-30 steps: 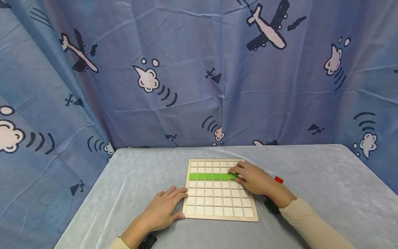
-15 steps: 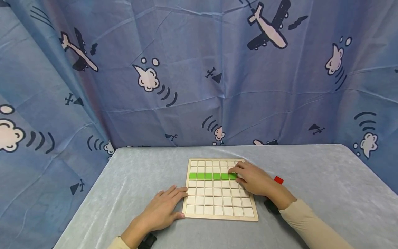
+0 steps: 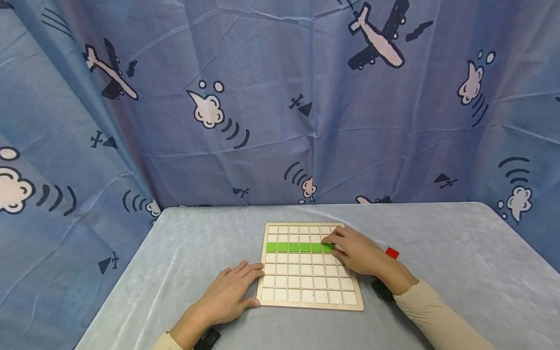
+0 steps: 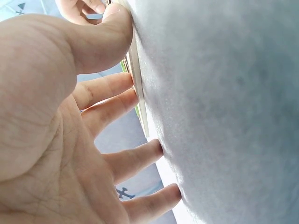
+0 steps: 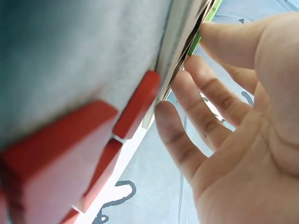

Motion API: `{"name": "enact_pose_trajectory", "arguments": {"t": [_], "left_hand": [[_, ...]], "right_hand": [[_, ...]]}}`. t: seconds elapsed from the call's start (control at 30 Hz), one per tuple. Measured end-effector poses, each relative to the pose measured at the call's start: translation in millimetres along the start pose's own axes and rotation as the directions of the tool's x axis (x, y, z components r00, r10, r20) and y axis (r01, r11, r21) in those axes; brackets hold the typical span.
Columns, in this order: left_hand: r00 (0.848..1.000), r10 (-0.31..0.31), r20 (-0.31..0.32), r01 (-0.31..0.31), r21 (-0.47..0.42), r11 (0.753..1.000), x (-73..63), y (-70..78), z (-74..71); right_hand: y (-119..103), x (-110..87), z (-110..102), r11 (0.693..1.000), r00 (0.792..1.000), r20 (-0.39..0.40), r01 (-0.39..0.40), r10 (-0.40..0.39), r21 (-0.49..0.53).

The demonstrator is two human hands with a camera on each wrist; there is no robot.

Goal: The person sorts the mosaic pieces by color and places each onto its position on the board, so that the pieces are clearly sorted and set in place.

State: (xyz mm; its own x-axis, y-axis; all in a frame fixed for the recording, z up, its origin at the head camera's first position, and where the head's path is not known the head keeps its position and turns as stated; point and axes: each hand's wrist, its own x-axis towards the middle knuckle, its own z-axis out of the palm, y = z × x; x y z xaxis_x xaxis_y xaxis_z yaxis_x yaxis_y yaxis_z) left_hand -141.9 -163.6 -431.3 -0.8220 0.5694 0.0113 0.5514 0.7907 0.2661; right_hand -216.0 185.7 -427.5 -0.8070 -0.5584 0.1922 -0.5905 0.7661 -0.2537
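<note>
A pale wooden board [image 3: 312, 306] with a grid of square cells lies on the table. Across its third row from the back runs a line of green square tiles [image 3: 294, 247]. The right hand [image 3: 356, 250] bends over the board's right side, thumb and index finger at opposite edges of the rightmost visible green tile [image 3: 328, 248]. In the right wrist view its thumb touches the green edge [image 5: 194, 44], with the other fingers at the board. On the left, the left hand [image 3: 229, 294] lies with fingers spread, fingertips and thumb at the board's left edge.
Red square tiles [image 5: 60, 163] lie on the table right of the board; in the head view one red tile [image 3: 392, 253] shows behind the right wrist. A grey cloth covers the table [image 3: 210, 228]. A blue curtain [image 3: 262, 146] with printed planes hangs behind it.
Both hands and the board stay almost still. Only a slight shift of the head view shows, and the green tiles keep their places.
</note>
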Motion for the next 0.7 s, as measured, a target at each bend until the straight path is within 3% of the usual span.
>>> {"name": "enact_pose_trajectory", "arguments": {"t": [0.7], "left_hand": [[1.000,-0.001,-0.002,0.001,0.008,1.000,0.5,-1.1,0.8]], "right_hand": [[-1.5,1.8,-0.8,1.000,1.000,0.016,-0.009,0.009,-0.023]]}}
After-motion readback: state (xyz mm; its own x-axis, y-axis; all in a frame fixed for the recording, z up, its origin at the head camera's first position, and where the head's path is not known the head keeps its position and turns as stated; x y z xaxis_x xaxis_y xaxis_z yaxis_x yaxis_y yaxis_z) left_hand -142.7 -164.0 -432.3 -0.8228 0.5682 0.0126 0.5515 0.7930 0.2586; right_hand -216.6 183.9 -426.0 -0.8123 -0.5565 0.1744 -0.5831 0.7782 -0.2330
